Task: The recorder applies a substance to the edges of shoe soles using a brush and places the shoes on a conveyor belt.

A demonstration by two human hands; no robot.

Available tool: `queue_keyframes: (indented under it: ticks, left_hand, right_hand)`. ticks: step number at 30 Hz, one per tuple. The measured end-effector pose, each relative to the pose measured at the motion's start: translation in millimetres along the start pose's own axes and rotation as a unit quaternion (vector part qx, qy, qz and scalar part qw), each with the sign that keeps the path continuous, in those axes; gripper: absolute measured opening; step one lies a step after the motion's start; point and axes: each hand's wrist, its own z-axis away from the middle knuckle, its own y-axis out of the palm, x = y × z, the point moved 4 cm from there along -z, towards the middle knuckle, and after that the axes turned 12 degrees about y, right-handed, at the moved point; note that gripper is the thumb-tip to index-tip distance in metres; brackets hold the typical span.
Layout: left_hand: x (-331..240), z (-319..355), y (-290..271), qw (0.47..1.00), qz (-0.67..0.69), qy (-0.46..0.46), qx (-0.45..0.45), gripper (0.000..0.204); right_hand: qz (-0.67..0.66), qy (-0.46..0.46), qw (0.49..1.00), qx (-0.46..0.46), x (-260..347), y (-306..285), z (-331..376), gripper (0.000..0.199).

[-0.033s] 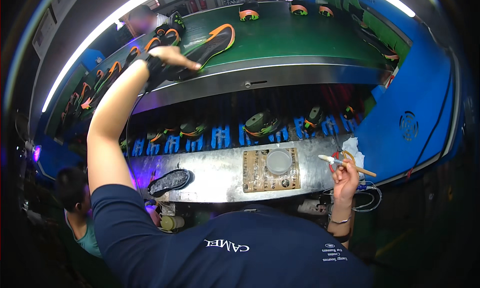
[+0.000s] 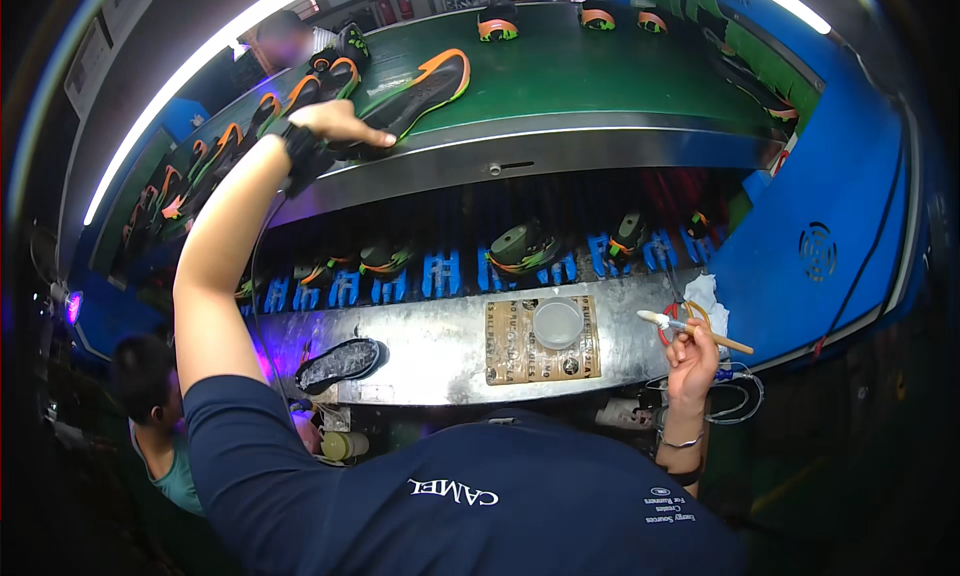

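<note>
A long black shoe sole (image 2: 428,88) with an orange and green rim lies on the green conveyor belt (image 2: 570,76). My left hand (image 2: 340,124) reaches over its near end, thumb along the near edge, the other fingers mostly out of sight. Over the bench's right end, my right hand (image 2: 692,364) is closed around the wooden handle of a brush (image 2: 722,340), whose pale bristles point left. A translucent round bowl (image 2: 558,323) stands on a printed brown sheet (image 2: 505,364) on the metal bench (image 2: 430,351). To its left rests a dark shoe sole (image 2: 340,364) with a whitish coated surface.
More orange-rimmed shoe parts (image 2: 498,23) sit along the belt. Under it, dark shoes (image 2: 522,246) stand on a lower level by blue holders (image 2: 440,274). A blue machine wall (image 2: 830,236) closes the right side. Another person (image 2: 155,406) is at lower left.
My left hand has shifted slightly left and nearer along the sole, which stays in place. The right hand and brush look unchanged.
</note>
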Motion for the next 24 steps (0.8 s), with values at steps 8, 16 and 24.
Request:
queue_keyframes:
  ticks: [8,16,24]
  left_hand:
    - [1,48,-32,0.904,0.036,0.034,-0.424,0.093]
    - [-41,0,-117,0.835,-0.041,0.181,-0.519,0.071]
    - [-99,-60,-98,0.798,0.152,0.314,-0.492,0.031]
  right_hand:
    - [0.025,0.0,1.0,0.009,6,6,-10,0.016]
    - [0.011,-0.005,1.0,0.002,14,0,-11,0.017]
    - [0.005,-0.025,0.999,-0.043,26,-19,-6,0.018]
